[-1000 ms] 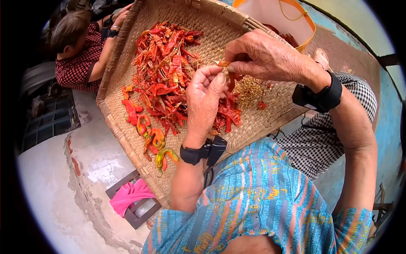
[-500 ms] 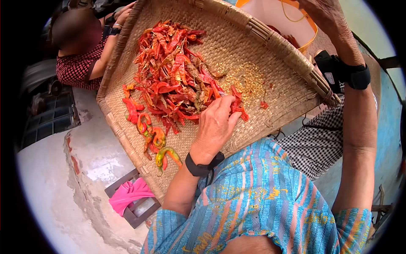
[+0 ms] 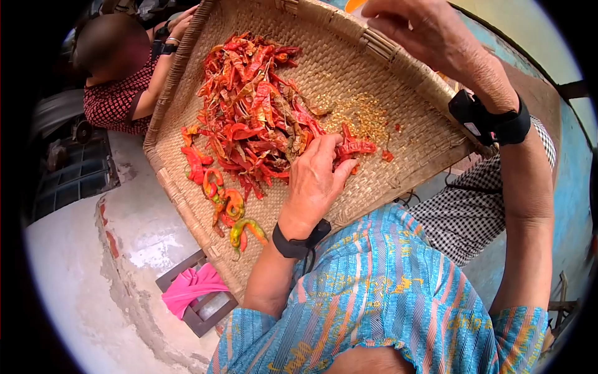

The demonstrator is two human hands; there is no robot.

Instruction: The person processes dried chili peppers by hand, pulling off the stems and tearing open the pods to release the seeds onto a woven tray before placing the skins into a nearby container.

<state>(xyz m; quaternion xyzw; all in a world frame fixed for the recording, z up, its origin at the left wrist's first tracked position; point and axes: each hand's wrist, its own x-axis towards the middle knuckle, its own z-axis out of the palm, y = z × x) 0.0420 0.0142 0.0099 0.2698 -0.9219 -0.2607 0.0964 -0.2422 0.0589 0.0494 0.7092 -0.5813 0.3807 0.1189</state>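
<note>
A heap of dried red chili peppers (image 3: 249, 106) lies on a woven bamboo tray (image 3: 430, 149). My left hand (image 3: 314, 181) rests at the heap's lower right edge, its thumb and fingers closed around a red chili pepper (image 3: 356, 147) that sticks out to the right. Pale chili seeds (image 3: 358, 115) are scattered just beyond it. My right hand (image 3: 436, 40) hovers over the tray's upper right rim, fingers apart, with nothing visible in them. Several fresher orange and green peppers (image 3: 233, 209) lie along the near left side.
Behind my right hand, only a bit of an orange-rimmed bucket (image 3: 355, 5) shows. Another person (image 3: 118, 103) sits beyond the tray's left side, hands near its rim. A pink cloth (image 3: 194, 288) hangs over a dark wooden frame (image 3: 202, 321) on the floor.
My right hand has come left and down from the bucket to above the tray rim. The red chili pepper at my left fingertips has turned and now points right.
</note>
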